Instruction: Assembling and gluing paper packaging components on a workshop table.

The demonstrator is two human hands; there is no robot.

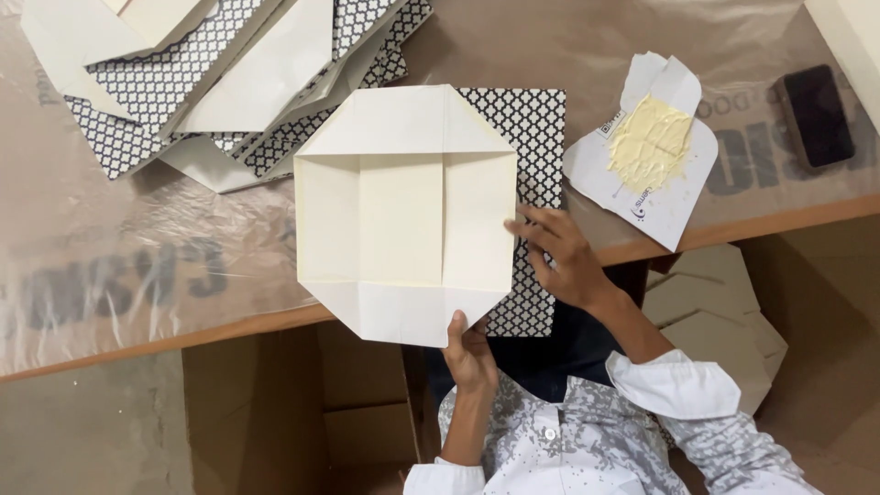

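The folded cream paper tray [403, 215] lies flat on the patterned sheet [536, 137] at the tabletop [137, 275] edge, its near flap pinched by the left hand [469, 353], while the right hand [559, 257] rests spread-fingered against its right side.

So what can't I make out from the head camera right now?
- Patterned sheet: mostly covered by the cream folded card; head view shows only its right strip.
- Left hand: fingers tucked under the card's bottom flap, hidden.
- Stack of patterned pieces: cut off by the top edge.
- Dark phone-like object: too blurred under the plastic film to identify.
- Right hand: fingertips lie on the sheet; pressure cannot be judged.
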